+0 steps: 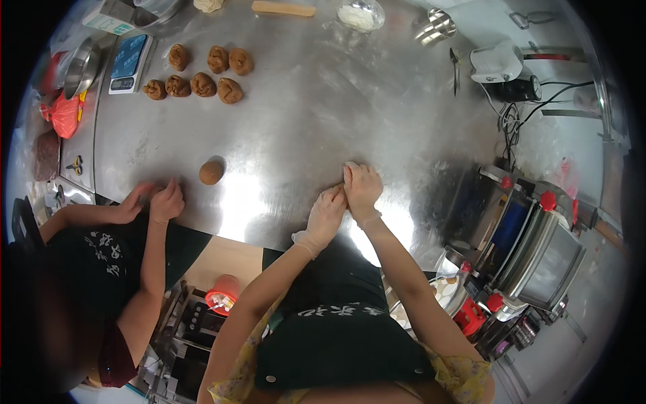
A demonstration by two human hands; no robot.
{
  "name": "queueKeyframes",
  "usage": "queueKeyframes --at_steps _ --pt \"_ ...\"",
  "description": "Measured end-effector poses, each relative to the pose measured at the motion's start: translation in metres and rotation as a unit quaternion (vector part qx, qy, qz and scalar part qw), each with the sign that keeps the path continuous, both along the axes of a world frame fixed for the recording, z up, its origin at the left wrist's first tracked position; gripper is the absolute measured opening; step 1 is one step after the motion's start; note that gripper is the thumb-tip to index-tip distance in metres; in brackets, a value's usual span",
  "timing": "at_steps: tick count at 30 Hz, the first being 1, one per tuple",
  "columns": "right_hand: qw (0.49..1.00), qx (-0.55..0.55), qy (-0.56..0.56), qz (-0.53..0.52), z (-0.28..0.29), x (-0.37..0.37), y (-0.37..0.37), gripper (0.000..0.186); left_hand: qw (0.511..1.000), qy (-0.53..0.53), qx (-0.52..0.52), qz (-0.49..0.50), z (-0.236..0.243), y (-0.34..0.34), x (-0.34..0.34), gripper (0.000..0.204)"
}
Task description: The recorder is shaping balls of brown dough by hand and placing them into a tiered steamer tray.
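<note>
My left hand and my right hand, both in thin clear gloves, meet over the steel table near its front edge. Their fingers are closed round a piece of brown dough; only a sliver of it shows between them, the rest is covered. To the left, a smooth brown dough ball rests alone on the table. Farther back on the left, several rough brown dough lumps sit in two rows.
At my left stands a co-worker, whose hands are at the table edge. A digital scale sits at the back left. Behind are a wooden stick and a bowl of white powder. A metal machine with red knobs stands at right.
</note>
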State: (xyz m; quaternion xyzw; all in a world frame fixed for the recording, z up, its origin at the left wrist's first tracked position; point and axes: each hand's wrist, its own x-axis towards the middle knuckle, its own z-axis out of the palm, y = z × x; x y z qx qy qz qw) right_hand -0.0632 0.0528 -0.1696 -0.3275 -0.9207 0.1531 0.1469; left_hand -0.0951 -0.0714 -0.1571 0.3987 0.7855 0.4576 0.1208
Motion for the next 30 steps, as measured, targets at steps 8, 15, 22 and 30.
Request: queueKeyframes --at_steps 8,15,22,30 --pt "0.960 -0.140 0.076 -0.232 0.001 0.011 0.005 0.018 0.991 0.021 -0.103 -0.088 0.010 0.020 -0.034 0.022" --pt "0.820 -0.463 0.139 -0.306 0.024 0.021 -0.006 0.024 0.939 0.107 -0.142 -0.295 0.014 0.029 -0.064 0.027" --pt "0.992 -0.009 0.053 -0.111 0.004 0.013 -0.025 0.017 0.922 0.260 -0.137 -0.252 0.010 -0.020 -0.033 0.038" --pt "0.991 -0.036 0.072 -0.109 0.003 0.013 -0.011 0.017 0.982 0.110 -0.088 -0.123 0.016 -0.001 -0.031 0.052"
